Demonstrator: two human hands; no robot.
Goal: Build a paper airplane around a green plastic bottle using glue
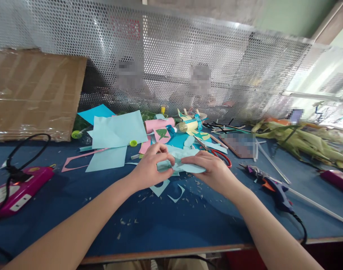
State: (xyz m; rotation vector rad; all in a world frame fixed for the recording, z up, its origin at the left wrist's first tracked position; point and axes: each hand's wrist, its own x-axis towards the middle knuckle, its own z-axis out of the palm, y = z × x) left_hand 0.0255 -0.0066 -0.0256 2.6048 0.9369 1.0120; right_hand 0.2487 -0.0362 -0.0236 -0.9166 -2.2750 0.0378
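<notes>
From here I see a perforated metal screen (171, 48) rising along the far edge of the blue bench (171, 225). A cardboard panel (33, 93) leans by the far left corner; a heap of husks (297, 140) lies towards the far right one. A pale blue sheet (117, 129) lies left of the middle, near the far edge. The magenta power strip (33, 185) sits by the left end, the glue gun (276, 191) nearer the right. Mid-bench, the left hand (156, 167) curls its fingers about a pale blue paper piece (192, 168); whether they pinch it I can't tell. The right hand (209, 168) has its fingers clamped on the same piece. Red-handled scissors (223, 156) lie just beyond the right hand. A curved scrap (178, 195) rests between the hands and the front edge, and a yellow-green cap (133, 143) lies near the sheet.
</notes>
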